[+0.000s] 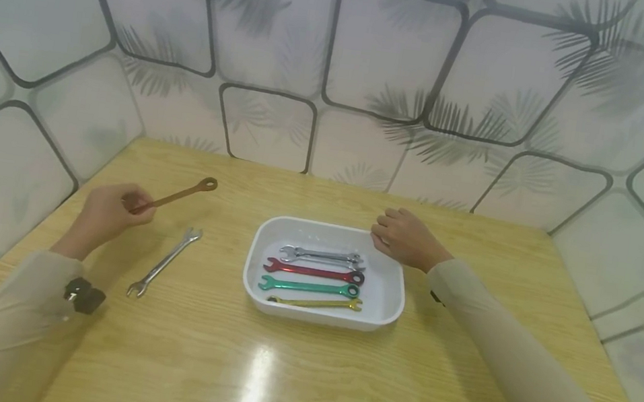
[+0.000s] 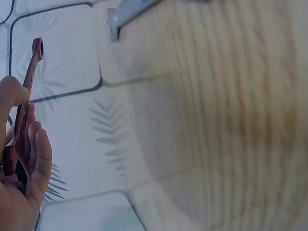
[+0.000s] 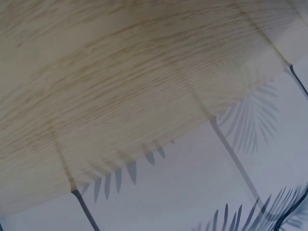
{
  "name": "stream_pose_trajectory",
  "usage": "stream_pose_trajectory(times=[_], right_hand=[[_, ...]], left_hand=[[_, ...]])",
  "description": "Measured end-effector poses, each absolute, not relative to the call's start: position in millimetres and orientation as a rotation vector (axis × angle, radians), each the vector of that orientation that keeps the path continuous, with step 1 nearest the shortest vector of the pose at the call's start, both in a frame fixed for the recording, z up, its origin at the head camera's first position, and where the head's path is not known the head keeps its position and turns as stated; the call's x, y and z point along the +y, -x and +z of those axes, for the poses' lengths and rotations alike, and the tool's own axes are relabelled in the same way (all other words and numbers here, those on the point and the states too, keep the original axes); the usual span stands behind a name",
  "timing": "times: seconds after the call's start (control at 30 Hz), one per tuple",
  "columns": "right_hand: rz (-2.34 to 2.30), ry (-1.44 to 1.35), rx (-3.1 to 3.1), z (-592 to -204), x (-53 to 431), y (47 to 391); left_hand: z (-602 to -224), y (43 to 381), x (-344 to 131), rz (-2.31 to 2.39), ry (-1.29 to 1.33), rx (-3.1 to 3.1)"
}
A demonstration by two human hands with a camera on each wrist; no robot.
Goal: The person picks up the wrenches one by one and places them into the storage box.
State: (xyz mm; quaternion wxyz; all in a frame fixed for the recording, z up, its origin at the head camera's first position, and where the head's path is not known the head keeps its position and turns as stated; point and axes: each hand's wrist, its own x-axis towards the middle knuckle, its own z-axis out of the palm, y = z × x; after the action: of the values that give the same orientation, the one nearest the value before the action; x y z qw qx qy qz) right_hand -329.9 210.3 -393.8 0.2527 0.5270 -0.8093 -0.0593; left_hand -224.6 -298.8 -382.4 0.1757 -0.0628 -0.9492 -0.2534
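My left hand (image 1: 113, 211) is raised over the left of the table, gripping a dark red combination wrench (image 1: 183, 195) by one end. Its ring end points up and to the right. The left wrist view shows the same red wrench (image 2: 29, 79) between thumb and fingers. Below that hand a silver wrench (image 1: 164, 263) lies slantwise on the table. My right hand (image 1: 405, 238) grips the back right corner of a white tray (image 1: 252, 266) with curled fingers. Inside lie silver wrenches (image 1: 321, 255), a red wrench (image 1: 312, 272), a green wrench (image 1: 307, 287) and a yellow wrench (image 1: 317, 303).
The wooden table (image 1: 335, 379) meets patterned walls (image 1: 387, 53) at the back and both sides. In the right wrist view only the table surface (image 3: 96, 86) and the wall (image 3: 159, 192) show, without the hand.
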Motion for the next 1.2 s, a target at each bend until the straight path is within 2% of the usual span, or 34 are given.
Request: stream_pose_trajectory(times=[0.8, 1.2], right_hand=[[-0.153, -1.433, -2.161, -396, 211, 332], [-0.161, -1.423, -2.197, -394, 210, 332]], left_hand=[[-351, 232, -230, -0.846, 0.326, -2.678], [-341, 241, -189, -0.989, 0.486, -2.662]])
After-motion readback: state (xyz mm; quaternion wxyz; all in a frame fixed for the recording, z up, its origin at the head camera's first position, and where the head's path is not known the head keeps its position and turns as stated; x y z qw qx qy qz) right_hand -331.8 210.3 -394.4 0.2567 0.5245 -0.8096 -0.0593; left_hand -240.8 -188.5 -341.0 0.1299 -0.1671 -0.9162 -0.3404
